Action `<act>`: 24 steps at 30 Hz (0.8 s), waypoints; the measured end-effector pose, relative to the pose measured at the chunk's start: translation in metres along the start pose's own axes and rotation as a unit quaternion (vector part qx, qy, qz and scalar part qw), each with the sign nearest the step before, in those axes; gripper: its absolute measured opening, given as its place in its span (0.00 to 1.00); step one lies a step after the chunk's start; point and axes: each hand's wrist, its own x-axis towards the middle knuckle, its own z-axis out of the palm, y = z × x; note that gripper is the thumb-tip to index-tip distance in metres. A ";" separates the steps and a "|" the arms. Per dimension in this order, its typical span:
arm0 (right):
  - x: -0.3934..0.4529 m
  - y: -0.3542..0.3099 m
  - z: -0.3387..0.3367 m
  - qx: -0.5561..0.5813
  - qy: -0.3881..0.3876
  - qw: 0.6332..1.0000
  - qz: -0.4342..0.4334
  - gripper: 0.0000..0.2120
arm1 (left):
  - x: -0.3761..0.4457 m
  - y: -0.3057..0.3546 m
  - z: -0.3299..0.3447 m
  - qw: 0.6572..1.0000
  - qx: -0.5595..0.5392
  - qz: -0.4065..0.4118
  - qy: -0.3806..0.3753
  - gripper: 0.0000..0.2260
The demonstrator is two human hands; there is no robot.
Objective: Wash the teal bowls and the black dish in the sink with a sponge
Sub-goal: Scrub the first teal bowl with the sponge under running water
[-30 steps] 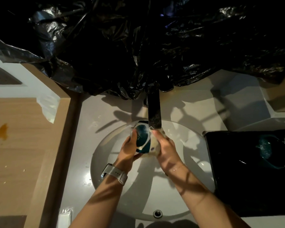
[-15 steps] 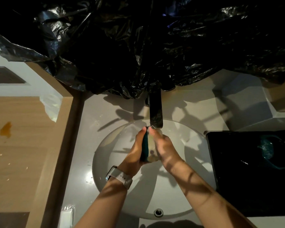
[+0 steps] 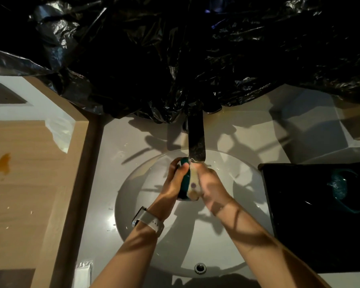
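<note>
**Mia:** What are the hands doing?

**Ben:** The left hand (image 3: 176, 181) is wrapped tight around a teal bowl (image 3: 185, 183). The bowl stands on its edge between both hands, right under the tip of the tap (image 3: 196, 140). The right hand (image 3: 211, 183) presses on the bowl's pale side. I think a sponge is squeezed in there, but I can't really see it, so I can't tell what those fingers are closed on.

**Mia:** Is the washing nearly done?

**Ben:** I don't think so. This bowl is only getting scrubbed or rinsed now, over the white sink (image 3: 133, 194).

**Mia:** What else is left?

**Ben:** Look to the right. A black dish (image 3: 299, 204) sits beside the sink, well away from the hands. Another teal bowl (image 3: 347, 194) lies on it with foam on one side. It probably needs a rinse, and the dish a wash too.
</note>
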 end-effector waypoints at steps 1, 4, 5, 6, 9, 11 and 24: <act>0.001 -0.005 -0.001 -0.003 -0.006 1.000 0.022 0.12 | -0.001 0.000 -0.003 0.999 0.003 0.036 0.007 0.18; -0.001 -0.006 -0.003 -0.103 -0.045 0.993 -0.035 0.16 | 0.000 0.000 -0.017 0.999 -0.015 0.018 -0.039 0.25; 0.001 0.001 -0.005 -0.117 -0.064 0.987 -0.087 0.17 | 0.000 0.000 -0.022 0.999 -0.006 -0.016 -0.049 0.27; -0.001 0.007 -0.006 -0.130 -0.085 0.979 -0.132 0.17 | -0.001 0.000 -0.025 0.996 -0.008 -0.057 -0.067 0.32; -0.002 0.026 -0.007 -0.177 -0.112 0.959 -0.190 0.10 | -0.002 -0.001 -0.020 0.990 -0.055 -0.109 -0.077 0.36; -0.001 0.029 -0.006 -0.150 -0.103 0.969 -0.167 0.11 | -0.001 -0.004 -0.013 0.997 -0.023 -0.055 -0.051 0.32; -0.006 0.024 0.001 -0.103 -0.097 0.982 -0.128 0.13 | -0.001 0.005 -0.010 0.995 -0.046 -0.082 -0.020 0.28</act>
